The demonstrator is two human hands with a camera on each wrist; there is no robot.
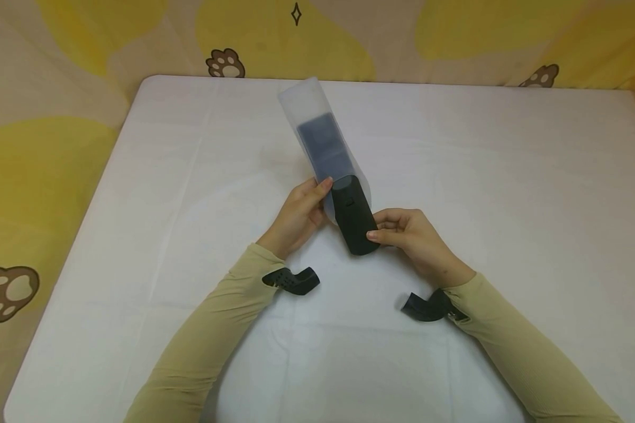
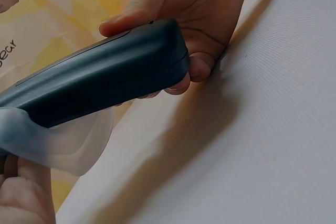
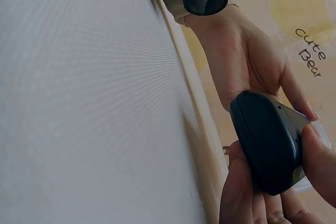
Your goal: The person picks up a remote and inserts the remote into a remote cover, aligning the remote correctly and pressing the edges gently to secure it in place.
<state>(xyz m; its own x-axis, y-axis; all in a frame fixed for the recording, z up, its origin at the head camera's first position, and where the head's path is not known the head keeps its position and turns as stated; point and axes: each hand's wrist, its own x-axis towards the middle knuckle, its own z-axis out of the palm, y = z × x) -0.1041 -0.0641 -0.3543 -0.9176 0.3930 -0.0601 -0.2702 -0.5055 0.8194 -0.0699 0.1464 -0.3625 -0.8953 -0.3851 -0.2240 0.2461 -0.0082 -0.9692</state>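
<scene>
A black remote control [image 1: 356,220] lies partly inside a translucent plastic sleeve [image 1: 303,98], held tilted above the white table. Its upper part shows dimly through the sleeve; the lower end sticks out, with a small latch mark on it. My left hand [image 1: 298,214] grips the sleeve near its mouth, thumb on top. At the bare end, my right hand [image 1: 415,238] pinches the remote between thumb and fingers. In the left wrist view the sleeve's rounded flap [image 2: 86,140] hangs below the remote [image 2: 110,72]. The right wrist view shows the remote's blunt end [image 3: 268,145].
The white tabletop [image 1: 190,194] spreads beneath both hands. Behind and left of it hangs a yellow cloth [image 1: 338,35] printed with paws. A black wrist mount [image 1: 296,281] sits on the left sleeve, and another black mount [image 1: 428,306] on the right.
</scene>
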